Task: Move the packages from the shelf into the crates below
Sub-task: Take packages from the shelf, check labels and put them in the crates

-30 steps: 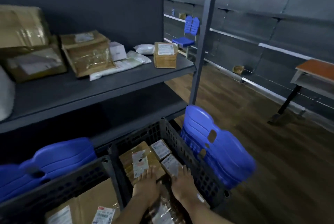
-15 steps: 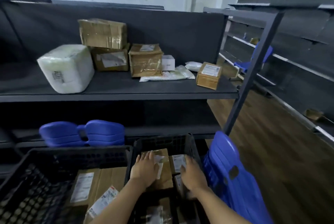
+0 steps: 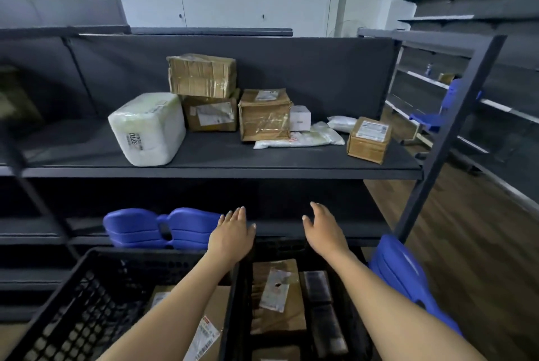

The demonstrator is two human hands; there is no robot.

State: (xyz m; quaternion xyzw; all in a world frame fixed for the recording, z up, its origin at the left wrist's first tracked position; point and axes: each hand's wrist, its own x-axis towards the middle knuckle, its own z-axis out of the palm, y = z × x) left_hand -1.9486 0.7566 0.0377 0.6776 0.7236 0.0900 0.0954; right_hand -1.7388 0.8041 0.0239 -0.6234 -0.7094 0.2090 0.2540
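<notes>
Fingers [image 3: 237, 215] straight: left hand [image 3: 233, 236], right hand [image 3: 323, 232].

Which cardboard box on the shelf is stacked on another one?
The tape-wrapped box, resting on the labelled box beside the white bundle; every other one sits directly on the shelf.

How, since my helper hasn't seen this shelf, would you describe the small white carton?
Look at the dark upper shelf holding packages. Right of its middle stands a tape-wrapped brown box; the small white carton sits at its right side, the only rigid white box among brown boxes and soft bags.
</notes>
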